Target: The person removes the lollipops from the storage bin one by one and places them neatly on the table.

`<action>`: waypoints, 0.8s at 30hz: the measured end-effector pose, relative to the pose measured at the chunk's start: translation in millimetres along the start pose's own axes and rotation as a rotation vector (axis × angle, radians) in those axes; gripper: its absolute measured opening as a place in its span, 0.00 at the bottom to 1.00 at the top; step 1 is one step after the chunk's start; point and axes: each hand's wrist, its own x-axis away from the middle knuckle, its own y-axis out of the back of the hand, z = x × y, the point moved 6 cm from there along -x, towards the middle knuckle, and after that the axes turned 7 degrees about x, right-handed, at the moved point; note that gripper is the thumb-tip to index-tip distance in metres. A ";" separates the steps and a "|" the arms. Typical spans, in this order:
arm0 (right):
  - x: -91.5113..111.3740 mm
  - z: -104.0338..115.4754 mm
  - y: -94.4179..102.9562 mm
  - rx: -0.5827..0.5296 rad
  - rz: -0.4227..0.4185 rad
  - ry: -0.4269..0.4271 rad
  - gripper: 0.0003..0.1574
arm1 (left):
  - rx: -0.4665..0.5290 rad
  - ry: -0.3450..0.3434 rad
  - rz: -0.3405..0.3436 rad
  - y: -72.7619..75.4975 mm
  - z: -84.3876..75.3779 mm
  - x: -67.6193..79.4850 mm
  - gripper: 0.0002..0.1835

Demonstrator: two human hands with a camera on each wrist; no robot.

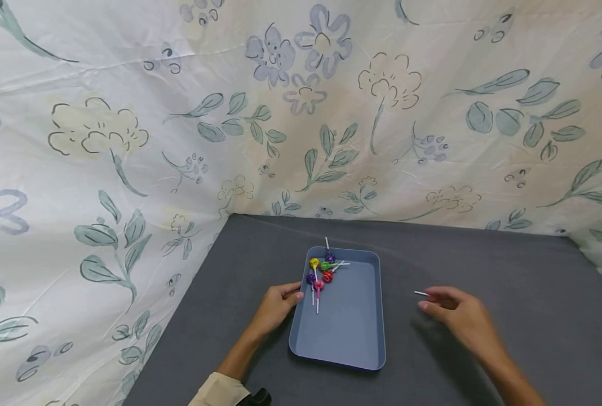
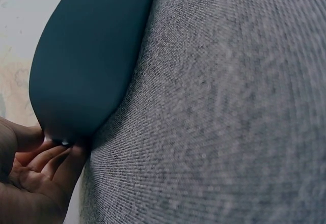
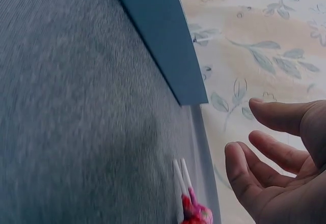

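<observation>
- Presently, the tray (image 1: 349, 332) sits on the dark grey tabletop (image 1: 194, 316), long sides running from 6 toward 12 o'clock.
- Left hand (image 1: 277, 307): at the tray's 9 o'clock side, slightly toward 10. Thumb and fingers pinch the rim; the left wrist view shows both meeting its edge.
- Right hand (image 1: 458, 316): at 3 o'clock from the tray, well apart from it. Fingers bent and loosely spread, thumb standing off from them — nothing held between.
- Two loose lollipops (image 3: 197, 213), pink and red wrapped, lie on the tabletop near the right hand, white sticks pointing to the tray.
- Six lollipops are grouped in the tray's 11 o'clock area.
- Of these, the yellow lollipop (image 1: 314, 263) lies at the group's 10 o'clock, the green lollipop (image 1: 325, 265) just beside it.
- A purple lollipop (image 1: 330, 258) lies at 12 o'clock — its stick projects past the far rim.
- Toward 6 o'clock: the red lollipop (image 1: 327, 276), the pink lollipop (image 1: 319, 285) and a second purple lollipop (image 1: 310, 278).
- Floral cloth (image 1: 291, 152) hangs at 12 o'clock, beyond the tabletop.
- A cream sleeve (image 1: 220, 390) covers the left forearm.
</observation>
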 end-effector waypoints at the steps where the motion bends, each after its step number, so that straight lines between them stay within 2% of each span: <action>1: 0.2 2.4 -1.5 -0.004 0.000 0.007 0.34 | -0.002 -0.002 0.000 0.0 -0.2 -0.1 0.20; 11: -1.4 19.6 -15.8 -0.074 -0.006 0.075 0.32 | -0.015 0.011 -0.006 0.4 2.7 -0.4 0.20; 16: 0.3 30.2 -22.0 -0.137 0.017 0.068 0.31 | -0.014 -0.005 -0.005 -0.4 2.3 -0.4 0.20; 24: 0.2 45.8 -33.4 -0.270 0.060 0.081 0.32 | -0.005 0.005 -0.012 -0.4 2.0 -0.1 0.20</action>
